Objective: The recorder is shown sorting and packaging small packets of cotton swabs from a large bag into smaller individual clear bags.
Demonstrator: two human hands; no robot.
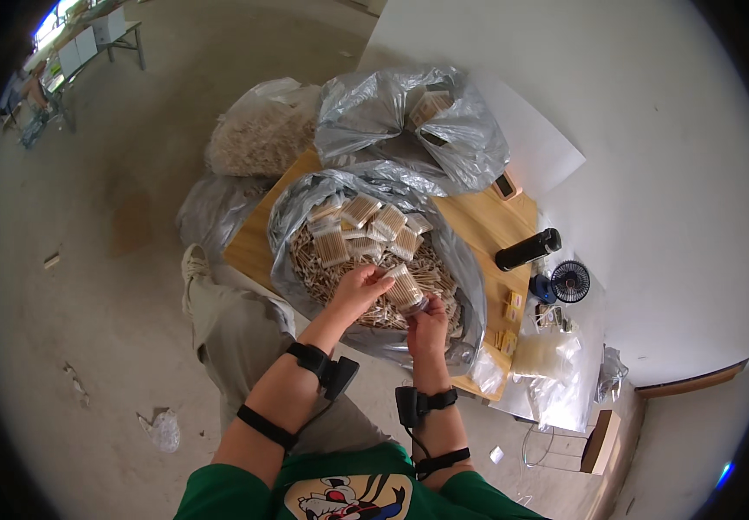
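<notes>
Between my two hands is a clear packet of cotton swabs [404, 288] with wooden sticks. My left hand [359, 293] has its fingers closed at the packet's left side. At the near end my right hand [429, 324] pinches the clear wrapping. Both hands are over a large grey plastic bag [284, 251], which lies open and full of loose cotton swabs [431, 270]. Several filled packets [360, 211] lie piled on the loose swabs, toward the far side of the bag. My fingertips under the packet are partly hidden.
A wooden table [470, 218] carries the bag. On its right stand a black bottle [528, 250], a small fan [570, 282], yellow clips [511, 305] and a stack of clear bags [547, 355]. Behind are another grey bag [348, 117] holding packets and a sack of swabs [262, 130].
</notes>
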